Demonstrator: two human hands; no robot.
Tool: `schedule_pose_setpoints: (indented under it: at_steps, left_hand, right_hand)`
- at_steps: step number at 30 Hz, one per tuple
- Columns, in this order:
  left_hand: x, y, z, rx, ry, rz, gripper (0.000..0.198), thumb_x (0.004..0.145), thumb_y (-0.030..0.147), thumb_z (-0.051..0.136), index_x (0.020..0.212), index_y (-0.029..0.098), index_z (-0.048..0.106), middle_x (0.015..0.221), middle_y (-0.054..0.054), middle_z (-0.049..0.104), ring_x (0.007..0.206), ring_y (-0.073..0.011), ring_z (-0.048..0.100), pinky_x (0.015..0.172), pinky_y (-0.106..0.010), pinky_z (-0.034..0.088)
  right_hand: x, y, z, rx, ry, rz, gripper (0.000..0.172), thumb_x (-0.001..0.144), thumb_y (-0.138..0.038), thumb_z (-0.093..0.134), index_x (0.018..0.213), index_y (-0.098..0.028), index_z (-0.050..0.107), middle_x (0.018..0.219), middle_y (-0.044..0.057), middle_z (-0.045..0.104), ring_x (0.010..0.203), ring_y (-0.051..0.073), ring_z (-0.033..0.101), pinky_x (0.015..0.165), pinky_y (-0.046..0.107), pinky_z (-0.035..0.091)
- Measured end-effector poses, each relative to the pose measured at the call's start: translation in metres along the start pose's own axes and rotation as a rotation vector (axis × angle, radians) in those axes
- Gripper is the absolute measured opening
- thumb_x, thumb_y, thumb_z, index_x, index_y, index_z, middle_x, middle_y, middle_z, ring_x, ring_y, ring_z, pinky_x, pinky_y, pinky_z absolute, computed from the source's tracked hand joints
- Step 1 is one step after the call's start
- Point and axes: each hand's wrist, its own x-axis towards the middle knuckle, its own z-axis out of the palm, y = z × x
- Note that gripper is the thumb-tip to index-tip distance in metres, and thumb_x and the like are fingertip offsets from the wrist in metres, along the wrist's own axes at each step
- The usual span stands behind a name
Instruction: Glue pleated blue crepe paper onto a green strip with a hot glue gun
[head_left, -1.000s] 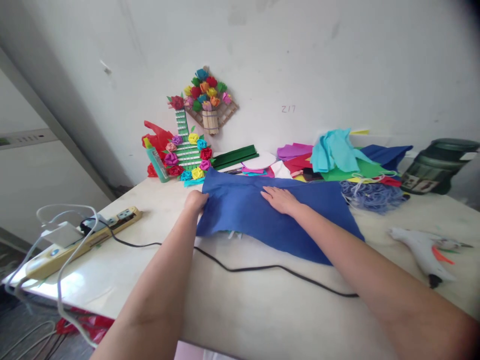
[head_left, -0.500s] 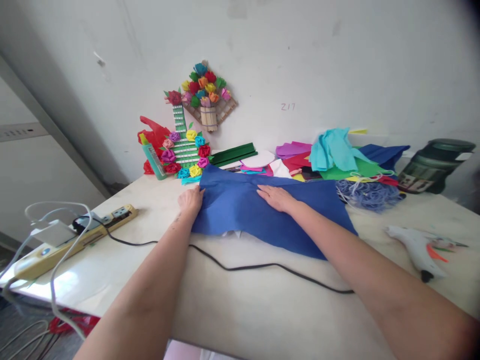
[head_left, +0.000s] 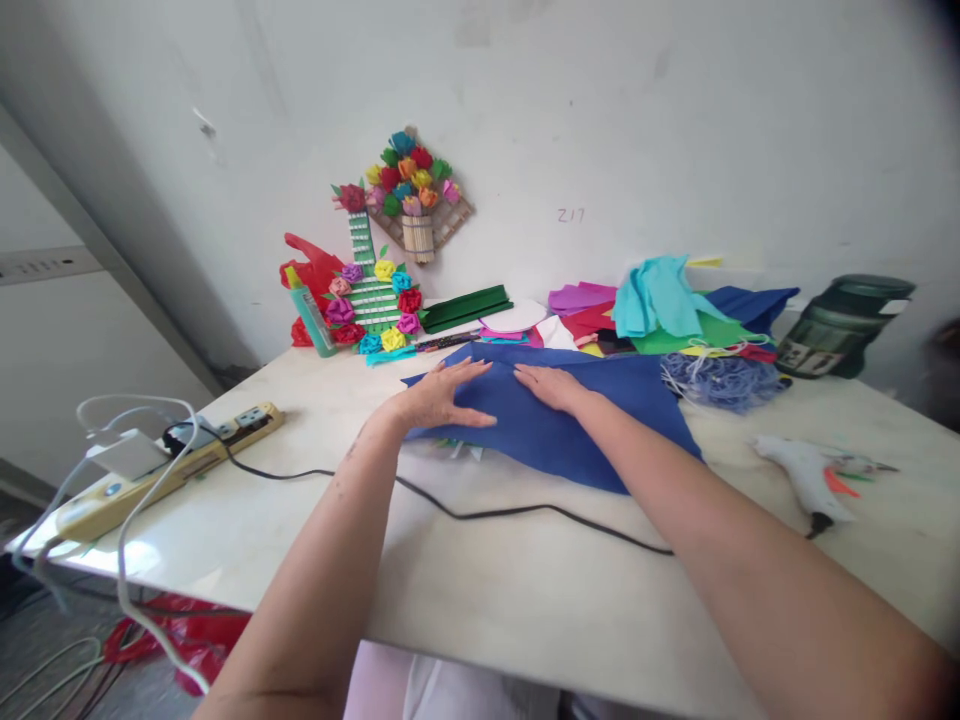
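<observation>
A sheet of dark blue felt (head_left: 600,425) lies spread on the white table (head_left: 525,590). My left hand (head_left: 442,397) rests flat on its left part, fingers stretched out and spread. My right hand (head_left: 551,387) lies flat on the sheet just to the right, fingers extended toward the left hand. Both palms press on the cloth and hold nothing. Small light scraps peek out from under the felt's near left edge.
A black cord (head_left: 517,513) crosses the table in front of the felt. A power strip (head_left: 161,468) with white cables sits at left, a white glue gun (head_left: 806,475) at right. Coloured felt pieces (head_left: 664,310), blue yarn (head_left: 720,380), a dark jar (head_left: 844,325) and paper-flower crafts (head_left: 382,300) line the wall.
My left hand has moved from the felt's left edge onto the sheet and opened flat. The felt now lies flatter and lower at its left end.
</observation>
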Motion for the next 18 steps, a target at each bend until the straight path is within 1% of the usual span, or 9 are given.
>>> schedule_pose_setpoints:
  at_steps: [2,4,6,8,10,12,14,15,18]
  left_hand:
    - [-0.002,-0.014,0.002,0.11,0.162,-0.13,0.05,0.077,0.041,0.052,0.126,0.03,0.047,0.14,0.003,0.038,0.134,-0.0227,0.02,0.111,-0.042,0.009]
    - [-0.008,-0.041,0.002,0.231,0.319,-0.481,0.032,0.078,0.026,0.05,0.108,0.027,0.063,0.135,0.001,0.044,0.135,-0.0274,0.015,0.109,-0.052,0.004]
    - [-0.019,-0.072,-0.002,0.251,0.394,-0.821,0.03,0.078,0.022,0.048,0.102,0.024,0.066,0.138,-0.001,0.04,0.136,-0.0307,0.008,0.106,-0.058,0.006]
    - [-0.031,-0.098,-0.01,0.232,0.445,-0.994,0.033,0.078,0.021,0.047,0.106,0.023,0.064,0.143,0.0,0.031,0.135,-0.034,0.003,0.104,-0.061,0.004]
    - [-0.039,-0.11,-0.02,0.188,0.615,-1.025,0.038,0.082,0.025,0.043,0.116,0.02,0.057,0.146,-0.002,0.026,0.135,-0.0346,0.002,0.104,-0.061,0.007]
    - [-0.037,-0.106,-0.028,0.17,0.78,-0.917,0.04,0.086,0.029,0.034,0.119,0.02,0.055,0.145,0.0,0.028,0.135,-0.0313,0.009,0.107,-0.054,0.009]
    - [-0.024,-0.092,-0.03,0.073,0.727,-0.642,0.045,0.089,0.031,0.025,0.122,0.018,0.053,0.141,-0.001,0.035,0.134,-0.0261,0.019,0.109,-0.044,0.016]
    - [-0.015,-0.083,-0.027,0.013,0.649,-0.516,0.048,0.091,0.034,0.019,0.125,0.02,0.05,0.138,0.0,0.04,0.132,-0.0226,0.025,0.108,-0.041,0.019]
    - [0.011,-0.067,-0.006,-0.109,0.372,-0.35,0.057,0.091,0.041,0.003,0.131,0.029,0.041,0.139,0.003,0.039,0.131,-0.0176,0.029,0.106,-0.037,0.023]
  right_hand:
    - [-0.002,-0.001,-0.001,-0.004,0.005,-0.001,0.067,0.087,-0.059,0.01,0.138,-0.023,0.033,0.141,0.002,0.036,0.127,0.023,0.035,0.104,0.038,0.025]
    - [-0.004,-0.002,-0.002,-0.008,0.002,-0.001,0.067,0.087,-0.058,0.01,0.138,-0.022,0.033,0.141,0.003,0.036,0.127,0.023,0.035,0.104,0.038,0.025]
    - [-0.005,-0.003,-0.003,-0.01,-0.007,0.003,0.067,0.087,-0.058,0.01,0.138,-0.021,0.032,0.141,0.004,0.035,0.128,0.023,0.034,0.104,0.039,0.025]
    - [-0.005,-0.003,-0.003,-0.013,-0.011,0.008,0.067,0.087,-0.057,0.01,0.138,-0.021,0.032,0.141,0.004,0.036,0.128,0.024,0.034,0.104,0.039,0.025]
    - [-0.004,-0.003,-0.002,-0.018,-0.008,0.006,0.066,0.087,-0.057,0.011,0.138,-0.021,0.033,0.14,0.004,0.036,0.127,0.024,0.035,0.104,0.039,0.025]
    - [-0.003,-0.002,-0.001,-0.023,-0.005,-0.004,0.066,0.087,-0.057,0.011,0.138,-0.021,0.033,0.14,0.004,0.037,0.127,0.024,0.036,0.104,0.039,0.025]
    - [-0.002,-0.001,-0.001,-0.031,-0.001,-0.011,0.066,0.087,-0.057,0.011,0.138,-0.021,0.033,0.14,0.004,0.038,0.126,0.024,0.036,0.104,0.039,0.026]
    - [-0.002,-0.001,0.0,-0.036,0.002,-0.013,0.066,0.087,-0.057,0.011,0.138,-0.022,0.033,0.14,0.004,0.038,0.126,0.024,0.037,0.103,0.039,0.026]
    - [-0.002,0.0,0.0,-0.052,0.008,-0.013,0.066,0.087,-0.057,0.011,0.138,-0.023,0.033,0.14,0.004,0.038,0.126,0.024,0.037,0.103,0.039,0.027]
